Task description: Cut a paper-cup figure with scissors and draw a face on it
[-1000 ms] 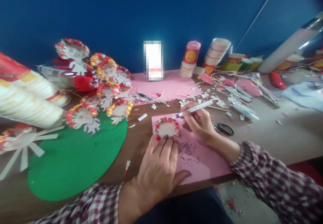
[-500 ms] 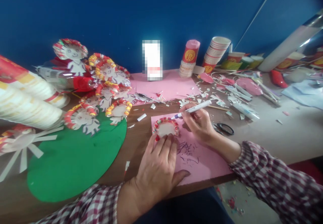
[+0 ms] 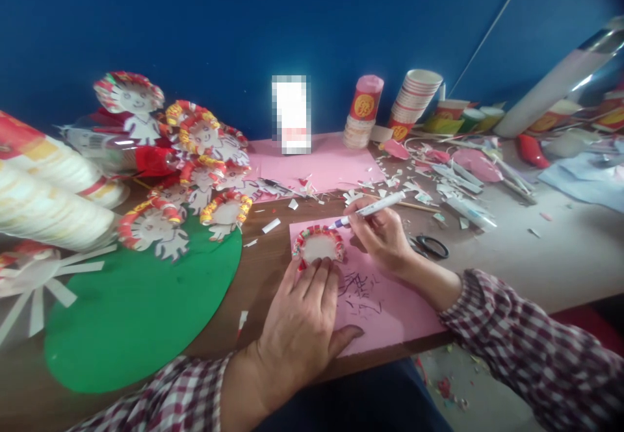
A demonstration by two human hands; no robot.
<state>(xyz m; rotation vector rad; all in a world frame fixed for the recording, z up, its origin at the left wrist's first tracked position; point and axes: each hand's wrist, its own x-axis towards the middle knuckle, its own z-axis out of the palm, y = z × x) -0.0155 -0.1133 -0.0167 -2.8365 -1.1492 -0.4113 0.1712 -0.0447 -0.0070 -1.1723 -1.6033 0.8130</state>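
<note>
My left hand (image 3: pixel 306 318) lies flat with its fingers stretched out over the lower edge of a paper-cup craft (image 3: pixel 319 250), which has a white round middle and a rim of curled red strips. Its thumb rests on the pink paper sheet (image 3: pixel 400 318) underneath, beside dark scribbled lines. Between the fingers of my right hand (image 3: pixel 383 234) is a white marker pen (image 3: pixel 377 204), gripped at a slant. The pen's purple end touches or hovers just over the craft's top right rim; I cannot tell which. My left fingers cover the craft's lower part.
Finished paper-cup figures (image 3: pixel 207 136) are heaped at the left by a green oval sheet (image 3: pixel 146 308). Cup stacks (image 3: pixel 53 198) lie at far left; another cup stack (image 3: pixel 414 101) stands behind. Scissors (image 3: pixel 431 245) lie beyond my right wrist, with paper scraps (image 3: pixel 419 191) around.
The whole view has shifted slightly, so things sit a little further left. Both hands, the marker pen and the craft keep nearly the same positions relative to each other.
</note>
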